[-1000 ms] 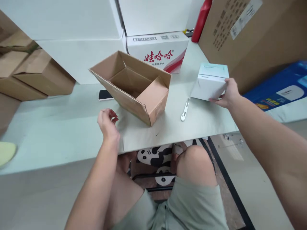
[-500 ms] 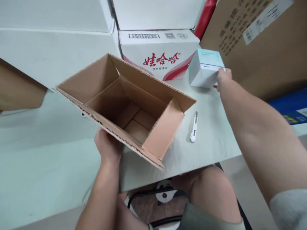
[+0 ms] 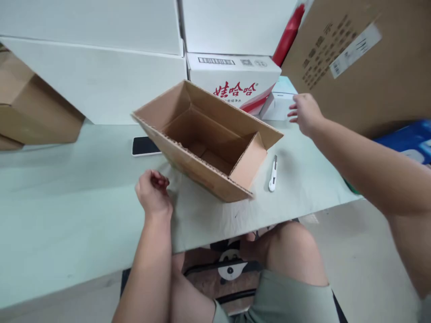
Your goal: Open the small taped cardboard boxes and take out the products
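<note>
An open cardboard box (image 3: 208,172) stands tilted across the table, its flaps raised and the visible inside bare. Just left of it, my left hand (image 3: 153,190) hovers apart from the cardboard, its fingers curled in with nothing seen in them. My right hand (image 3: 305,114) is by the small white and pale green box (image 3: 281,103), fingers loosely spread and holding nothing. That small box is against the white water carton (image 3: 232,83), partly covered by the cardboard box. A white utility knife (image 3: 273,175) lies with its blade out, between the cardboard box and my right forearm.
A phone (image 3: 145,146) lies behind my left hand. White panels or boxes (image 3: 101,80) line the back. At right leans a large brown carton (image 3: 353,85), with a red object (image 3: 289,36) beside it and a blue pack (image 3: 407,139) lower down. Another brown box (image 3: 40,103) stands left.
My right hand has let go of the small white box, which now sits beside the water carton. My left hand has come off the cardboard box. The view has shifted, showing the phone.
</note>
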Tool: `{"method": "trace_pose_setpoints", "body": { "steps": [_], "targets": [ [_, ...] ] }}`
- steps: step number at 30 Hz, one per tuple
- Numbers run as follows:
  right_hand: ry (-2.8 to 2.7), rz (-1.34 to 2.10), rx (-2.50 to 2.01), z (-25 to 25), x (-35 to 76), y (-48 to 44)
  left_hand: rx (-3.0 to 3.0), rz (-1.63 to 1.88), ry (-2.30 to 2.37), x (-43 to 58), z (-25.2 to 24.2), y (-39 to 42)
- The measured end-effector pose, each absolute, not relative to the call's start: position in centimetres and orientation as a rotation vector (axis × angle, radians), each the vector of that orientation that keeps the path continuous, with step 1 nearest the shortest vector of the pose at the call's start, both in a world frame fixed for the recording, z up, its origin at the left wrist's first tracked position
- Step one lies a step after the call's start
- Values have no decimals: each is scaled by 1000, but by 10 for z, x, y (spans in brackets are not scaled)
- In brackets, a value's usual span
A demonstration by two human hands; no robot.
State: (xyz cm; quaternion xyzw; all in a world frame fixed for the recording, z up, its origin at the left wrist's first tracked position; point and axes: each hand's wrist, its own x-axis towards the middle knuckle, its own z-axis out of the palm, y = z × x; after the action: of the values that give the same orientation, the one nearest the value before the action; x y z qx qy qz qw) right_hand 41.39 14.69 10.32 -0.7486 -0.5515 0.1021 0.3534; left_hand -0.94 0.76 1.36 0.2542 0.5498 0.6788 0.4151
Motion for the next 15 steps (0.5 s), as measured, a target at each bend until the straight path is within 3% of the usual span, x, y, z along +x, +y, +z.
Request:
{"method": "trace_pose_setpoints", "body": {
  "steps": [6,8,11,15],
  "targets": [
    [-1916,178,-1626,158,306,26,429,1807,1266,-18,19,-7],
    [-1991,295,-1729,171,281,10,417,1813,1254,-22,18,-9],
    [-1682,734,-1997,176,261,5,405,1809,1237,-25,16,-10],
    [-1183,1052,-1856,167,256,-4,413,1800,1205,-27,14,-12]
  ]
}}
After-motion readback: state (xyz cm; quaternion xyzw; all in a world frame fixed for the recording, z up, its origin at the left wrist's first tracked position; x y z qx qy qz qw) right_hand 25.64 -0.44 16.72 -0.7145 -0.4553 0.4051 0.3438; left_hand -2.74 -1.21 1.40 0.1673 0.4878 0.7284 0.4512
